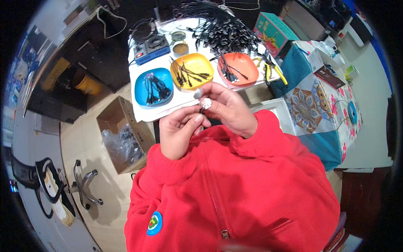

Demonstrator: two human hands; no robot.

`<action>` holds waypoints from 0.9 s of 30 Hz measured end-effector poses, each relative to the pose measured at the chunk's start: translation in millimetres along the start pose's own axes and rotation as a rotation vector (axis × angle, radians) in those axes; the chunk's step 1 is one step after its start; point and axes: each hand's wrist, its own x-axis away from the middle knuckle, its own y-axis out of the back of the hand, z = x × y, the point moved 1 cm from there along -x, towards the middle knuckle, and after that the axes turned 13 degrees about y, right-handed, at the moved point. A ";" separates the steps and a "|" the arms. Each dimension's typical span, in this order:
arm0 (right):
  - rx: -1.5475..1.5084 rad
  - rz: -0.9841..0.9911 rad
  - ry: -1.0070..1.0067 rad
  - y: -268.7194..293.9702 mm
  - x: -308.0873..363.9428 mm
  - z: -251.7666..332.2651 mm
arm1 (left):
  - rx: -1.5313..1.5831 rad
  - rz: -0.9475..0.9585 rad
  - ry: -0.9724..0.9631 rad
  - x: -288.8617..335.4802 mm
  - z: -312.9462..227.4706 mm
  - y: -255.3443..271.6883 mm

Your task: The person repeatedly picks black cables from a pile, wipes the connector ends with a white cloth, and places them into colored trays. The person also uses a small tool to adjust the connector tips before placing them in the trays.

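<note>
Head view: two bare hands meet over the near edge of a white table [147,112], with red sleeves [174,168] behind the fingers.
Left hand [178,130]: fingers curled in, thumb against the index finger, closed on a dark strand [202,111] that is mostly hidden.
Right hand [231,107]: thumb and fingers pinched on a small white piece [206,103], which sits just above the left fingertips, at the strand.
Grey bit [197,93]: at the right index fingertip, too small to identify.
Blue bowl [141,89]: beyond the left fingers and to their left, holding bundled dark cables [155,90].
Yellow bowl [200,63]: straight ahead of the fingertips, with loose black cables [187,75] inside.
Orange bowl [244,61]: ahead of the right fingers, with more cables [228,74] along its left side.
Pliers [280,73]: yellow-handled, to the right of the orange bowl, well apart from the fingers.
Cable pile [224,35]: black, farthest ahead of the fingers.
Cardboard box [138,119]: on the floor left of the left fingers, holding clear plastic [121,145].
</note>
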 end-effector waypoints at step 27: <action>1.119 -0.348 0.289 107.5 -55.2 2.8 | 0.255 -0.150 -0.029 -44.9 14.4 4.5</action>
